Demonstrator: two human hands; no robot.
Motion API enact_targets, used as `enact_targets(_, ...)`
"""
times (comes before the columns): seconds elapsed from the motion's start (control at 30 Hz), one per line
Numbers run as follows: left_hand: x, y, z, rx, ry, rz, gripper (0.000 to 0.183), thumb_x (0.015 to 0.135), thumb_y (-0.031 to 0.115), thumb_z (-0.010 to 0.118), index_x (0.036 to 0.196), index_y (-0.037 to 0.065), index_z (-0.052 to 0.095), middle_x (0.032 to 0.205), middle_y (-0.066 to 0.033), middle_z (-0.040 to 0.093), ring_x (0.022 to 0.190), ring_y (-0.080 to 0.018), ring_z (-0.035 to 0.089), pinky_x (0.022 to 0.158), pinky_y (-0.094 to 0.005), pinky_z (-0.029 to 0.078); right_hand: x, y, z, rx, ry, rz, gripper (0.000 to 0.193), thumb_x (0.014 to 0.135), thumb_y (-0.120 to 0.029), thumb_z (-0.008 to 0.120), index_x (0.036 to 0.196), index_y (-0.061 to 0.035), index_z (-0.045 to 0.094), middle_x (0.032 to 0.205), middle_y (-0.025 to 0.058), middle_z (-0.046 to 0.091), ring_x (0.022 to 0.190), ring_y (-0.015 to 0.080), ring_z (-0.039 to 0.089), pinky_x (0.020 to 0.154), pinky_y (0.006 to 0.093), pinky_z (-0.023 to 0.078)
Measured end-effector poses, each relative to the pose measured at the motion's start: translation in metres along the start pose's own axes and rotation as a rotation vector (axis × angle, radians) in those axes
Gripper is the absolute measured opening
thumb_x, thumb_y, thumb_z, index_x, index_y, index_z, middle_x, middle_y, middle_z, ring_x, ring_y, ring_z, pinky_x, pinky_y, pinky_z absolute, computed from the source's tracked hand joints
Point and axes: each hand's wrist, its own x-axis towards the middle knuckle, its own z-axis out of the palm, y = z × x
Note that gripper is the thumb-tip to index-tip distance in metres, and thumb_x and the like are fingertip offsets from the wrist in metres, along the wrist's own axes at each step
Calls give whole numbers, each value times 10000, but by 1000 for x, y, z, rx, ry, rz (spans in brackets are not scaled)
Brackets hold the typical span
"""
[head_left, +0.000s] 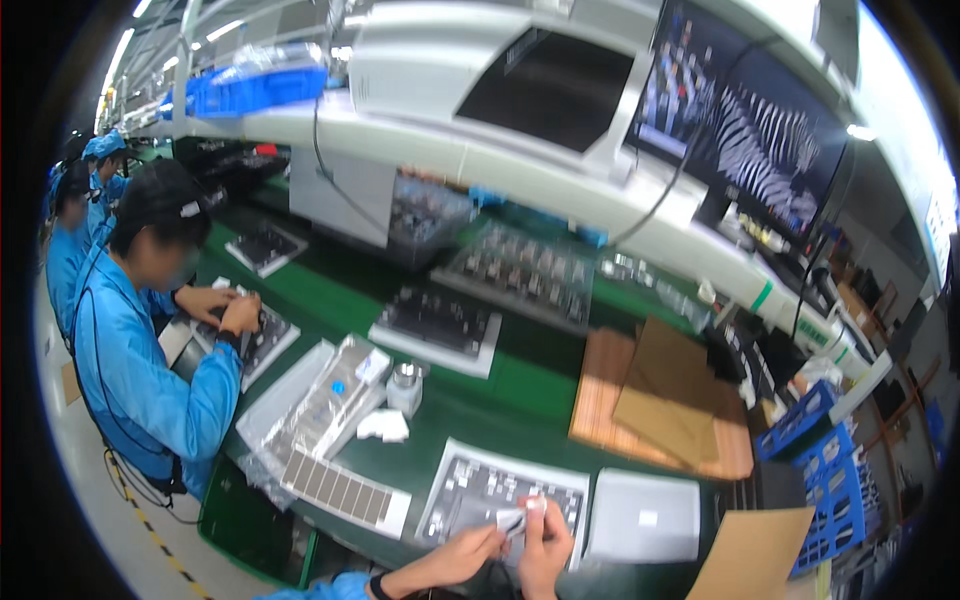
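Observation:
In the head view, my left hand [462, 557] comes in from the lower edge, its fingertips pinched on a small white piece with a dark mark [510, 521]. Close beside it on the right is my right hand [546, 548], fingers raised and drawn together, with a white covering on one fingertip. Whether the right fingers also grip the small piece is too small to tell. Both hands are over a dark flat panel [462, 500] dotted with white patches, which lies on a white sheet. Just right of it rests a grey flat panel [643, 510] with a white square on it.
Left of my hands are a sheet of grey strips [345, 490], a tray of plastic-wrapped parts [318, 395], a metal-topped bottle [405, 388] and white wipes [383, 426]. Brown boards [668, 400] and blue racks [838, 500] stand right. A co-worker in blue [150, 345] works at the left.

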Motion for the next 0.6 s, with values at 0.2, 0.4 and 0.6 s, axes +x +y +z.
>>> enact_targets(0.2, 1, -4, 6, 38, 148, 104, 293, 1052, 179, 453, 965, -65, 588, 754, -178, 643, 662, -263, 620, 615, -399, 459, -7, -33, 8, 199, -34, 419, 322, 1055, -199, 504, 1110, 64, 681, 791, 28, 664, 590, 20, 473, 525, 188, 370)
enact_targets(0.4, -8, -4, 6, 366, 193, 155, 186, 1015, 96, 462, 1014, -56, 568, 790, -237, 645, 686, -422, 647, 581, -450, 481, -17, -24, 7, 212, -100, 459, 359, 1056, -238, 506, 1058, 70, 690, 1110, 102, 713, 587, 15, 439, 512, 188, 344)
enact_targets(0.6, -12, -25, 13, 374, 205, 217, 324, 957, 44, 526, 1253, -87, 511, 804, -265, 654, 702, -453, 646, 591, -467, 504, -33, -10, 1, 252, -142, 468, 417, 1058, -267, 490, 1033, 107, 672, 1219, 184, 679, 684, 44, 475, 578, 216, 392)
